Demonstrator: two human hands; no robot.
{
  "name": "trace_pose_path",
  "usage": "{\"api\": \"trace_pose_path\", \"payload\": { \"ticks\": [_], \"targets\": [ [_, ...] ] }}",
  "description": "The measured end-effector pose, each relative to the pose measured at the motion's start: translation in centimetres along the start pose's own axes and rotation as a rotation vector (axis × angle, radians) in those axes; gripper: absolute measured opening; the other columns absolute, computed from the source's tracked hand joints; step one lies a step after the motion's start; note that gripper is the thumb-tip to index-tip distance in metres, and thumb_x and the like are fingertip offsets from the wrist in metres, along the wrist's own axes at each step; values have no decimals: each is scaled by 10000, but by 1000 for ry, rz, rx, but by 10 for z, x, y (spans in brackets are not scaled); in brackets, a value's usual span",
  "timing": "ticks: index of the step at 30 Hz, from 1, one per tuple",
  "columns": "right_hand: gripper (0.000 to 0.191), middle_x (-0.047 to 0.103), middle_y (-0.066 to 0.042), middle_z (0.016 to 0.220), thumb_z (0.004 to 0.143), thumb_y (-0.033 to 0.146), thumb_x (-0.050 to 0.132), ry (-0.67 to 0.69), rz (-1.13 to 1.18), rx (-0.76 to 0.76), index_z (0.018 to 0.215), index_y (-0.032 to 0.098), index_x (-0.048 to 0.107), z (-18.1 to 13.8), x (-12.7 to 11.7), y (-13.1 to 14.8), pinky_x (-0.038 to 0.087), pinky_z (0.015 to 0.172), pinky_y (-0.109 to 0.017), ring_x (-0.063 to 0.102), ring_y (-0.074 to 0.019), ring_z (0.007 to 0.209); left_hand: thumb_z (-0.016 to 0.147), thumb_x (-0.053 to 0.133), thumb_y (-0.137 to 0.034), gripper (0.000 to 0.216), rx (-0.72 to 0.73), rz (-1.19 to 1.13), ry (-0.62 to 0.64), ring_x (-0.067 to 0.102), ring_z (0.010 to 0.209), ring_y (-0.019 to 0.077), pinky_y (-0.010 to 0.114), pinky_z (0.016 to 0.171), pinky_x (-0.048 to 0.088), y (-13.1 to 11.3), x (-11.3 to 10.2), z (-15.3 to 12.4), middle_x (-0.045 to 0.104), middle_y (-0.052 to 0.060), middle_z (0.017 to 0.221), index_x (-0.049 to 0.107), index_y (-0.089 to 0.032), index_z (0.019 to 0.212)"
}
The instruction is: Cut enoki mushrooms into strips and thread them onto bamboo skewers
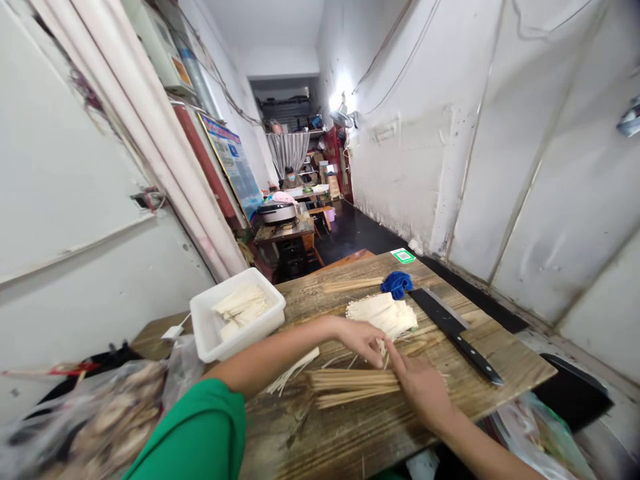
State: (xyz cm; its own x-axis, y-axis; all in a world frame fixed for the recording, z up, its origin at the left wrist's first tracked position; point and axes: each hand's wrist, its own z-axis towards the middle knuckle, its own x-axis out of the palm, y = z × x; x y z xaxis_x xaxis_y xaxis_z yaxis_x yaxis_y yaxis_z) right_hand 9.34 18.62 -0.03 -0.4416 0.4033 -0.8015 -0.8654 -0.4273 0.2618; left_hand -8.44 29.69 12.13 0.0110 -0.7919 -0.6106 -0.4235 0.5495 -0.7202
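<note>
My left hand (363, 340) and my right hand (424, 388) meet at the fingertips over the wooden table (280, 440). Thin pale strands of enoki mushroom show at the left fingers, which are pinched together. On my right hand the index finger points up to that pinch; its other fingers curl under, so what they hold is hidden. Just beyond lies a pile of enoki mushrooms (383, 312), spread flat. Below the hands is a bundle of wooden skewers (355, 383), partly behind the right fingers. A small enoki clump (297, 368) lies under the left forearm.
A white plastic tub (200, 327) with flattened enoki stands at left. A cleaver (455, 333) lies at right beside a crumpled blue cloth (397, 284). More skewers (353, 285) lie farther back. A plastic bag of mushrooms (110, 420) is at lower left.
</note>
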Motion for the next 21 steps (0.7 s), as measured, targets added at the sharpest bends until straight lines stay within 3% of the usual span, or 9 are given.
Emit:
{"api": "trace_pose_path", "payload": {
  "ticks": [1,2,4,6,8,11,14,17,21],
  "targets": [
    [332,643,-45,724,756,53,474,18,103,77,994,210,643,-8,-5,-8,423,594,-250,587,-171,635,667,729,-321,505,-16,153,-104,616,986,236,359,897,469,-10,-13,-11,683,94,1081,605,-134,1119],
    [233,633,-39,697,749,83,492,18,171,138,887,194,643,-14,-10,-15,428,595,-245,588,-168,630,695,703,-329,502,-9,246,-291,583,1075,259,388,957,430,-20,-24,-24,642,125,1184,593,-135,1145],
    [88,607,-33,637,788,196,516,-30,222,230,756,176,595,-23,-20,-28,434,568,-242,579,-166,588,794,588,-337,433,23,216,-677,574,1110,254,402,972,421,-37,-37,-51,626,141,1210,571,-130,1174],
    [231,572,-30,581,865,351,477,-119,279,358,736,174,552,-26,-30,-37,434,520,-248,551,-164,527,839,515,-359,420,73,58,-961,627,1010,220,393,914,471,-47,-31,-76,678,113,1091,550,-128,1188],
    [373,555,-31,568,906,493,398,-212,342,474,749,179,523,-26,-36,-43,449,513,-259,541,-166,514,839,516,-372,398,102,-44,-1144,651,927,193,385,890,491,-48,-5,-95,706,65,978,555,-151,1168],
    [510,573,-48,599,874,649,338,-281,436,568,732,188,503,-31,-34,-47,487,578,-280,569,-181,568,828,540,-391,388,81,-128,-1183,653,927,188,357,866,512,-36,54,-110,711,51,950,569,-186,1156],
    [588,612,-67,641,790,745,396,-229,500,599,666,186,525,-41,-20,-50,506,652,-293,603,-194,641,828,541,-428,397,-39,-246,-1247,672,892,187,333,840,529,-13,112,-119,719,52,933,582,-193,1145],
    [522,626,-35,658,840,651,456,-120,498,655,706,161,574,-49,-13,-55,505,722,-300,617,-160,678,797,560,-495,409,-150,-361,-1362,690,814,193,325,803,552,14,157,-128,730,46,841,622,-186,1058],
    [376,573,36,603,932,472,458,68,414,840,842,133,592,-47,-27,-69,498,597,-271,563,-98,529,780,551,-542,456,-251,-316,-1394,693,759,200,313,741,568,47,201,-133,730,48,789,652,-176,1032]
  ]
}}
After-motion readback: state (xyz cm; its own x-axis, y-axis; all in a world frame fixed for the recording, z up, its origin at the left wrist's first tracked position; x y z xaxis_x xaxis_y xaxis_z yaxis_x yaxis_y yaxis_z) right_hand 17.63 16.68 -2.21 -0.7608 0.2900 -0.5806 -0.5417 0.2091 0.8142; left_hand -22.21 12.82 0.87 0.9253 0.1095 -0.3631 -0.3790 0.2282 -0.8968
